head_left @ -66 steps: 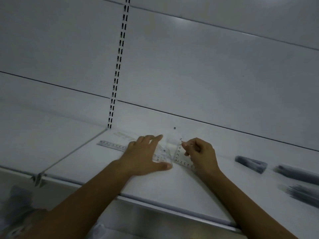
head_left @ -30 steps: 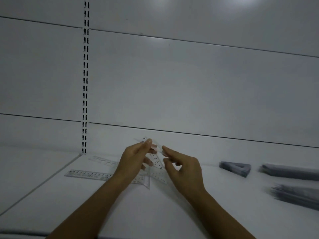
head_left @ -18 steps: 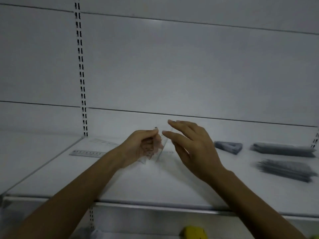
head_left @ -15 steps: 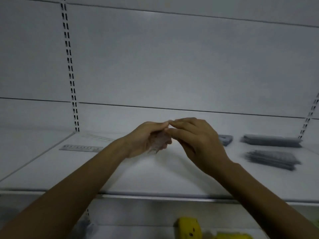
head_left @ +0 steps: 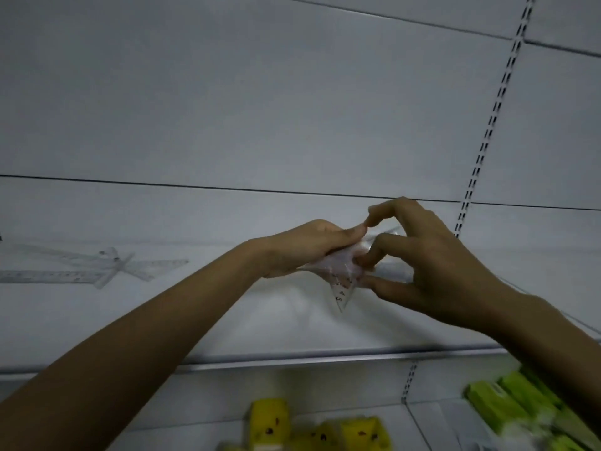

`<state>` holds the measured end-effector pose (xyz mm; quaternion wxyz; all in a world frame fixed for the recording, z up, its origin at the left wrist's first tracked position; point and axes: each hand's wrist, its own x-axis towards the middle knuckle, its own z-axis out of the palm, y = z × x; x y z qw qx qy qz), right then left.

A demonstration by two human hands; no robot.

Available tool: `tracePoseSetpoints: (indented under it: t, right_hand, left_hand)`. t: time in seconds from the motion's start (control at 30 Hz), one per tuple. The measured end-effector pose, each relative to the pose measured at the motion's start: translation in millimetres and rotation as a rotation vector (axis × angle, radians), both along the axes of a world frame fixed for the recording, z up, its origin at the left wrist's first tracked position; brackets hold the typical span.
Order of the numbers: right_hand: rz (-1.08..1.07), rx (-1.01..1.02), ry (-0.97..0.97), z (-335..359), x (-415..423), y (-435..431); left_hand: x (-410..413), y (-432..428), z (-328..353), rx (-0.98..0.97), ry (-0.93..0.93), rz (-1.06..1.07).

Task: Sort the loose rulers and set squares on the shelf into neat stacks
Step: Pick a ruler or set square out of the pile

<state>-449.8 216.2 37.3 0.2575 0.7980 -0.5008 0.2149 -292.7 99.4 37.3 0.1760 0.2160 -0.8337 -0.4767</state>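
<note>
Both hands, left hand (head_left: 305,247) and right hand (head_left: 432,265), pinching clear plastic set squares (head_left: 341,278) above white shelf (head_left: 227,320) front edge; slippery, could fan apart. Loose transparent rulers (head_left: 97,265) unsorted toward left end.

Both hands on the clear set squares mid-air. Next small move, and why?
Probably square up the held edges, then lay them flat on the shelf. Both the left hand and right hand pinch the clear set squares above the shelf, one corner jutting downward, so the pieces look misaligned. Loose rulers lie crossed at far left, not yet sorted.
</note>
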Motion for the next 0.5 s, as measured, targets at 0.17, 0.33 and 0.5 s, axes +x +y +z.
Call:
tracePoseSetpoints:
  t: [0.17,0.33,0.5]
  right_hand:
    - [0.052,0.093,-0.058,5,-48,-8]
    - [-0.02,0.186,-0.331,-2,-97,-32]
    - [-0.054,0.381,-0.416,-31,-110,-53]
  left_hand:
    - [-30,-13,-5,-0.045,0.096,0.137]
    - [-16,-45,-36,-0.415,0.25,0.402]
    - [-9,-57,-45,-0.524,0.288,0.531]
